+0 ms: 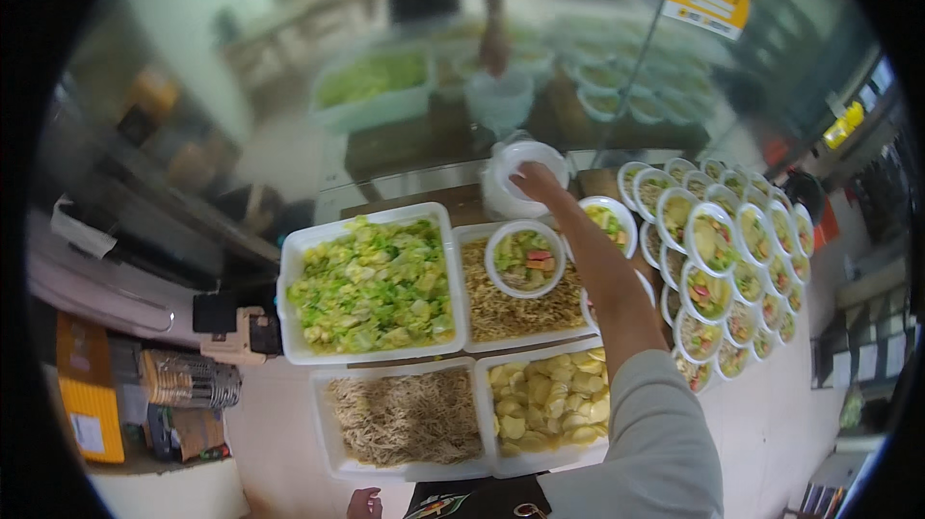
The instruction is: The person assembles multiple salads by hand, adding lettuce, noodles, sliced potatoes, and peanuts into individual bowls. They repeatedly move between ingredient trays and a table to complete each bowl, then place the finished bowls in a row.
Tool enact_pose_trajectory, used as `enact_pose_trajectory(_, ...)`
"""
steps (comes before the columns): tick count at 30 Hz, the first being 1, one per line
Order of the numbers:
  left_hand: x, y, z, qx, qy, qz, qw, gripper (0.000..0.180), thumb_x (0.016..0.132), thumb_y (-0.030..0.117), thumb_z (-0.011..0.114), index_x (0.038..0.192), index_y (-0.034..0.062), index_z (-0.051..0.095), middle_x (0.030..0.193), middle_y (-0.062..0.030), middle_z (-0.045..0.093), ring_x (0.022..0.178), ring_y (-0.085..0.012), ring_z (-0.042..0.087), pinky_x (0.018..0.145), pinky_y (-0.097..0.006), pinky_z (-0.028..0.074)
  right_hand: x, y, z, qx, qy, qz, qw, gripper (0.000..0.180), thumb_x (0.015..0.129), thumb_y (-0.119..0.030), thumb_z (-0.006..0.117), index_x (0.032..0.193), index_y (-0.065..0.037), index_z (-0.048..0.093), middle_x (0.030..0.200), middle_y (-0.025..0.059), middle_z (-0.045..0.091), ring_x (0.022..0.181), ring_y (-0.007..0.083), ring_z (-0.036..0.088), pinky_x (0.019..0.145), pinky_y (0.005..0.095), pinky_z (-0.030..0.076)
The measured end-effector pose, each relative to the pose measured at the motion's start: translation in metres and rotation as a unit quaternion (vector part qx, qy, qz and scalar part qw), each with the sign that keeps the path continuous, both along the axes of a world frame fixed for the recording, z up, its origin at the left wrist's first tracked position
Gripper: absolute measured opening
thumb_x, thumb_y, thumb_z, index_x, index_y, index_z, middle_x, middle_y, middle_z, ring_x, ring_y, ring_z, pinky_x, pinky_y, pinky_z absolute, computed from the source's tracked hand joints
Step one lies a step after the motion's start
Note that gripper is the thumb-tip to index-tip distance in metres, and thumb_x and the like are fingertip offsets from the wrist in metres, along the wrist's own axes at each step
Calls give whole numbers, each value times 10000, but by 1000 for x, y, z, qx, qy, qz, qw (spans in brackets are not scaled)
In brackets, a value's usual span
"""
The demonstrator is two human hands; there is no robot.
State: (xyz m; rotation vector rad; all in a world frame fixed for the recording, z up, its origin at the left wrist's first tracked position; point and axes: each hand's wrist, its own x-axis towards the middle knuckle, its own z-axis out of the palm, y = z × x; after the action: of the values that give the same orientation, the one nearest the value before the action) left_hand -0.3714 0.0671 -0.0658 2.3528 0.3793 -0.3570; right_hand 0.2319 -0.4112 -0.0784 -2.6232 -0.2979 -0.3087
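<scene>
My right hand (536, 182) reaches across the table to a stack of white bowls (501, 203). Its fingers, bunched together, grip the top white bowl (551, 160) from inside; the fingertips are partly hidden. My left hand (364, 503) hangs low by the dark apron, cut off by the lower edge, so its grip does not show. A bowl of lettuce with pink pieces (525, 261) rests over the tub of brown shredded food (511, 312). Beside my right forearm stands another filled bowl (607, 223), and a further one lies partly behind the arm.
White tubs hold chopped lettuce (376, 283), pale shreds (405, 418) and yellow slices (549, 403). Many filled bowls (713, 244) are piled in tiers at the right. A glass pane (385, 105) rises behind the table. Shelves with an orange box (85, 384) stand at left.
</scene>
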Motion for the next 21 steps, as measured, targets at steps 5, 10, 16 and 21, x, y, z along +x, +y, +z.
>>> enact_pose_trajectory(5,-69,14,-23,14,58,76,995,222,820,68,544,1031,49,613,934,-139,594,800,-247,582,698,-321,488,-12,32,-31,-48,61,56,995,324,872,-327,514,780,-42,639,716,191,621,729,385,598,697,482,468)
enact_pose_trajectory(10,-58,-1,-19,24,6,57,998,168,805,41,542,948,35,632,809,-116,599,652,-200,592,576,-299,494,-27,49,-9,-63,-46,-47,996,272,902,-278,473,827,-51,602,709,192,612,724,377,602,637,496,463)
enact_pose_trajectory(16,-15,4,-9,83,-14,8,996,204,806,83,549,996,43,609,932,-159,590,870,-322,589,775,-386,477,-36,11,51,201,-259,-78,941,219,917,-202,443,899,-31,580,811,228,603,769,433,554,644,483,447)
enact_pose_trajectory(21,29,10,-13,52,-55,-32,997,173,856,132,524,990,44,592,943,-165,596,913,-339,574,800,-393,463,-201,44,127,404,-123,20,906,183,949,-140,468,955,11,571,790,4,529,735,75,434,660,222,391)
